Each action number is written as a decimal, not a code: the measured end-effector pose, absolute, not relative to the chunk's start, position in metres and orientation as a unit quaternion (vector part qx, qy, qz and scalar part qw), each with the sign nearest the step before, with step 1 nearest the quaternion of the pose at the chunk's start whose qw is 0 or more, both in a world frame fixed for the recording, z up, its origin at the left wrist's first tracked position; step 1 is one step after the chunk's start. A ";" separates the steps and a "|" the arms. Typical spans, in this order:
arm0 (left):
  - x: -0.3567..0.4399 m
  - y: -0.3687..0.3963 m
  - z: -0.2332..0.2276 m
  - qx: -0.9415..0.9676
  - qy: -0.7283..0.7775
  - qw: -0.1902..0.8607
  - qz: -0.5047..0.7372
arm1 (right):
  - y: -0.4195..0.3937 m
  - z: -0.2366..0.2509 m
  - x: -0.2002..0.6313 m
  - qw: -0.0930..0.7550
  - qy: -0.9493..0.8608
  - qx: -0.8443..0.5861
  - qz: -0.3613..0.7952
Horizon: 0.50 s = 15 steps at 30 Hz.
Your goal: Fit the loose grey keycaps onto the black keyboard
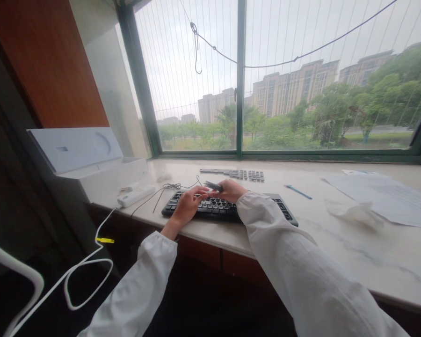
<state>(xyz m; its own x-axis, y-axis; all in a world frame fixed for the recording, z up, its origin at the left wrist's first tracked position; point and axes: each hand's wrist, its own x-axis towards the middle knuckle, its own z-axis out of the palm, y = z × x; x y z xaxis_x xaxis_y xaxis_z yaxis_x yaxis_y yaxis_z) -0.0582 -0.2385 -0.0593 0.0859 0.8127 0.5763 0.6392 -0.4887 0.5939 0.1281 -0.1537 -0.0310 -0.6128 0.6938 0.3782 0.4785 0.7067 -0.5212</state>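
Observation:
A black keyboard lies near the front edge of the marble counter, with keycaps gone from at least part of its right side. Over its left half, my left hand has its fingertips drawn together; whatever may be between them is too small to make out. Just beside it, my right hand grips a small black tool whose kind I cannot tell. The two hands nearly meet at the fingertips. Behind them, several loose grey keycaps are laid out in rows.
A thin cable trails left of the keyboard, near a white power strip and an open white box. To the right are a blue stick-like tool, crumpled clear plastic and paper sheets. A window stands behind.

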 end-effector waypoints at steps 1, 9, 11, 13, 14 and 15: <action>-0.058 -0.239 -0.059 0.730 0.496 0.097 0.460 | -0.155 -0.029 0.129 0.264 -0.886 -0.329 0.191; -0.061 -0.240 -0.059 0.720 0.486 0.106 0.484 | -0.154 -0.026 0.132 0.221 -0.890 -0.311 0.250; -0.062 -0.239 -0.060 0.712 0.495 0.105 0.487 | -0.154 -0.026 0.132 0.212 -0.888 -0.308 0.267; -0.062 -0.238 -0.061 0.705 0.502 0.101 0.490 | -0.155 -0.027 0.131 0.207 -0.887 -0.306 0.277; -0.062 -0.238 -0.061 0.703 0.504 0.096 0.493 | -0.155 -0.027 0.130 0.206 -0.887 -0.308 0.276; -0.061 -0.238 -0.061 0.702 0.504 0.091 0.495 | -0.156 -0.027 0.129 0.206 -0.887 -0.312 0.272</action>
